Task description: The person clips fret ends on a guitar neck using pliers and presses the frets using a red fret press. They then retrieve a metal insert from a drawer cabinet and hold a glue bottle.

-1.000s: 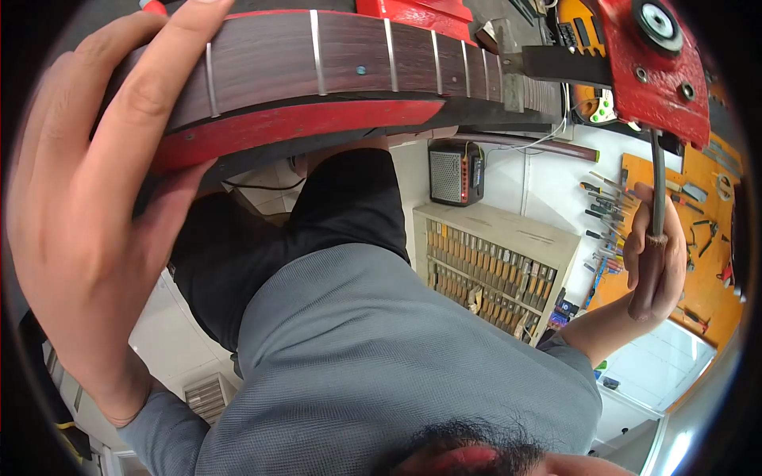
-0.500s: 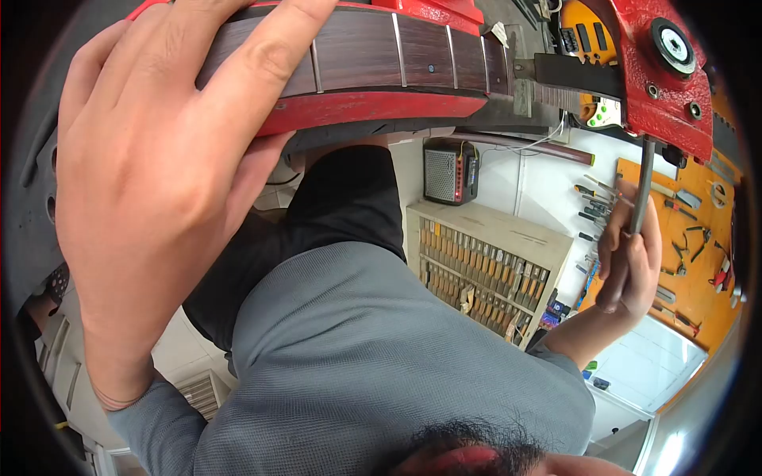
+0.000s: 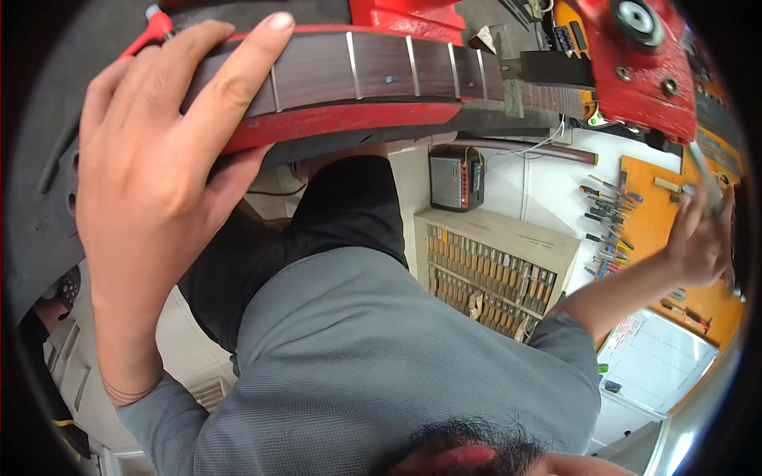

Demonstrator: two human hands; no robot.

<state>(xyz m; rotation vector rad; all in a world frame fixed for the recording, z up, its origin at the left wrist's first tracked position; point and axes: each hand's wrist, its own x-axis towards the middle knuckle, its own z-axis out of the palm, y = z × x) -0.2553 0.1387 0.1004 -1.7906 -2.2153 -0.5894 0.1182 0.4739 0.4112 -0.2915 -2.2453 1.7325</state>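
Observation:
A guitar neck [image 3: 317, 67] with a dark fretted board runs across the top over a red support [image 3: 357, 117]. My left hand [image 3: 151, 166] grips its left part, fingers over the fretboard and thumb at the lower edge. A metal piece [image 3: 512, 83] crosses the board near the red press head [image 3: 647, 87], joined to a dark bar [image 3: 558, 68]. My right hand [image 3: 702, 238], blurred by motion, is closed round the lever [image 3: 705, 168] coming from the press head.
Another red metal part [image 3: 409, 17] lies beyond the neck. A small speaker [image 3: 452, 181] stands on a cabinet [image 3: 496, 224] full of wooden-handled tools. More tools hang on an orange board [image 3: 647, 186] at the right. A person's foot [image 3: 67, 289] shows at the far left.
My right hand has swung outward to the right with the lever. My left hand and the neck moved right, then back partway left in view. The press head shifted slightly left.

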